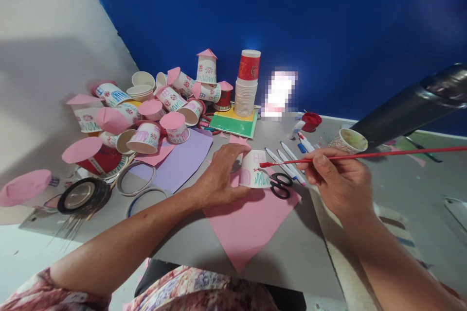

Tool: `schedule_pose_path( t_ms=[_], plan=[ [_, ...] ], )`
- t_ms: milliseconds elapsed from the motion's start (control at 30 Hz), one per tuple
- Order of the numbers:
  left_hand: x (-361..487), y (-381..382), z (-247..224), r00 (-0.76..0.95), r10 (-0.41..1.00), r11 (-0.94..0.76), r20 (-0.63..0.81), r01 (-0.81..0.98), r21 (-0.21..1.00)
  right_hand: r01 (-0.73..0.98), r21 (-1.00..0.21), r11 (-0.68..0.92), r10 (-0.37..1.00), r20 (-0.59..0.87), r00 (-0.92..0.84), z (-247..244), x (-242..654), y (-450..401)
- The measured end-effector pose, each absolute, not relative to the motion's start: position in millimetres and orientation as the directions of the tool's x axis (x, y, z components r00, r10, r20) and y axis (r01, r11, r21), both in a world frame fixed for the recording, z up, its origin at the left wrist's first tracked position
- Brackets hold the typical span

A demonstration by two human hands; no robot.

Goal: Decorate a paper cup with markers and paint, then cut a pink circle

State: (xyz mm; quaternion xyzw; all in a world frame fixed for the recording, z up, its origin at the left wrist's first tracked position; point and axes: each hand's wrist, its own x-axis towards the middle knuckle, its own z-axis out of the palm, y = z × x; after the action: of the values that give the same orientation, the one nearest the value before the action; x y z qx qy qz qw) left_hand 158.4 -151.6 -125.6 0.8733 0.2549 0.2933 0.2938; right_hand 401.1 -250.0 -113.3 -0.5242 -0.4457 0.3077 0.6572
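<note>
My left hand [222, 175] is wrapped round the side of a white paper cup [251, 177], which stands upside down over a pink paper sheet [248, 223]. A pinkish-purple window, green grass strokes and small red marks show on the cup. In my right hand [339, 182] is a red-handled paintbrush [386, 153], pinched between thumb and fingers. Its red tip is at or just in front of the cup's side; whether it touches I cannot tell. Black-handled scissors [280, 185] lie just right of the cup, with several markers [286, 163] behind them.
Decorated cups with pink paper tops [175, 126] crowd the left. A tall cup stack [245, 97] stands on a green and yellow packet [233, 126]. Tape rolls [135, 178] lie front left. A red paint container [311, 121], a stained cup [348, 141] and a dark cylinder [397, 104] are right.
</note>
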Motion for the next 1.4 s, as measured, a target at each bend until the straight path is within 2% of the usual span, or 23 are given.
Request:
schedule_pose_path(
  t_ms=[200, 867, 1400],
  plan=[
    [158.3, -152.4, -124.0, 0.701, 0.617, -0.694, 0.358, 0.27, 0.667, 0.104, -0.966, 0.236, 0.885, 0.258, 0.387, -113.1, 397.8, -251.7],
    [157.7, -150.7, -126.9, 0.704, 0.588, -0.729, 0.398, 0.248, 0.638, 0.055, -0.964, 0.26, 0.878, 0.26, 0.402, -111.6, 402.7, -249.5],
    [156.1, -151.3, -126.4, 0.704, 0.624, -0.689, 0.339, 0.291, 0.663, 0.022, -0.959, 0.284, 0.875, 0.268, 0.403, -112.3, 405.7, -251.1]
  ],
)
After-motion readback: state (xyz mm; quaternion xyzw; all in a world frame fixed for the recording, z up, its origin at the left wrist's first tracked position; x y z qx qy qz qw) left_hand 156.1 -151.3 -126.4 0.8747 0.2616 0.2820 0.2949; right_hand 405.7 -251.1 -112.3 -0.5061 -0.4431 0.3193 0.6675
